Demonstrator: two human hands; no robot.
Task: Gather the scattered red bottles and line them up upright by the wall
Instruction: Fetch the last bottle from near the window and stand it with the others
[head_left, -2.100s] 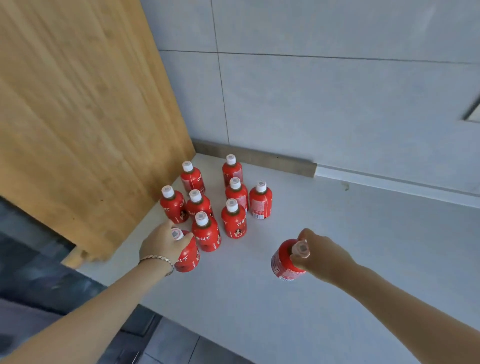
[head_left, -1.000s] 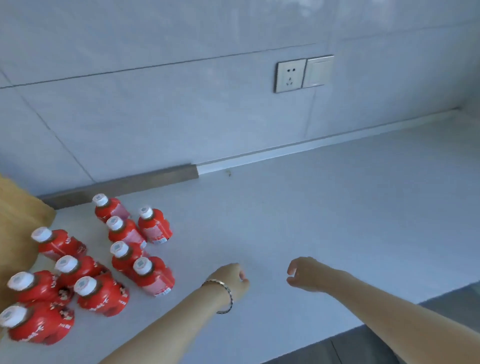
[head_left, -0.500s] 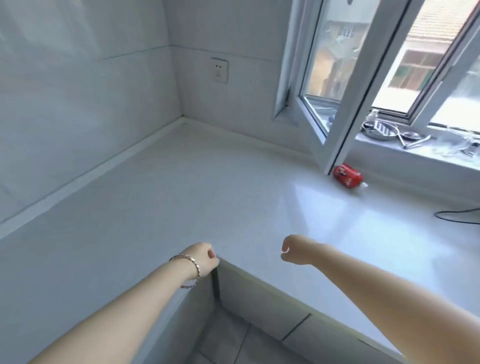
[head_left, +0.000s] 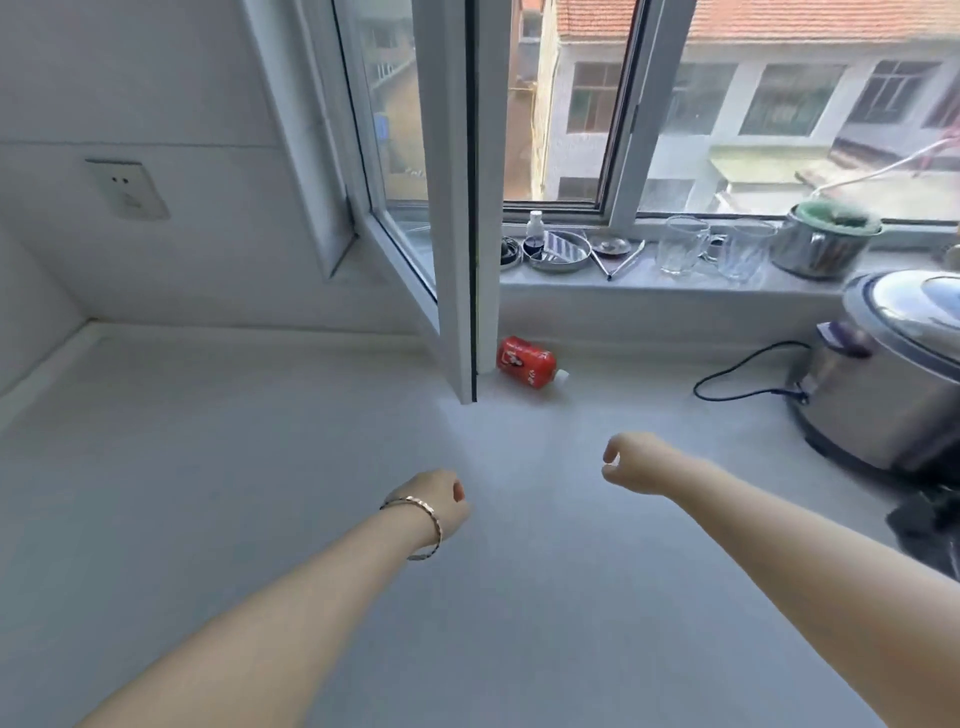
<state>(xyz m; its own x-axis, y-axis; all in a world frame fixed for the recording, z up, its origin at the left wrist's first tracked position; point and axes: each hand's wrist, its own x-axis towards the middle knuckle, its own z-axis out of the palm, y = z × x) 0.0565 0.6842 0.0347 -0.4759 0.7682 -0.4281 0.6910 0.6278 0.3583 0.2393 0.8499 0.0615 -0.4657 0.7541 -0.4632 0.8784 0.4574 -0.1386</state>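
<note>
Centre frame, against the base of the open window sash (head_left: 457, 208): one red bottle (head_left: 524, 361) on its side on the white counter (head_left: 208, 467), white cap pointing right, just beside the sash's lower edge, tucked under the window ledge (head_left: 675, 291).

Lower centre: left hand (head_left: 436, 501) over the counter, fingers curled into a loose fist, nothing held, thin bracelet (head_left: 423, 525) on the wrist. Right of centre: right hand (head_left: 636, 462), also loosely curled with thumb and forefinger nearly meeting, nothing held. Both well short of the bottle, hands apart from each other, bare forearms running in from the bottom corners.

Upper right, on the ledge: small clear bottle (head_left: 534, 234), metal dish (head_left: 561, 252), two glass mugs (head_left: 680, 249), steel pot with green lid (head_left: 826, 241). Right edge: rice cooker (head_left: 893, 374) on the counter, black cord (head_left: 743, 374) looping left from it. Upper left: wall socket (head_left: 127, 189) on the tiled wall.
</note>
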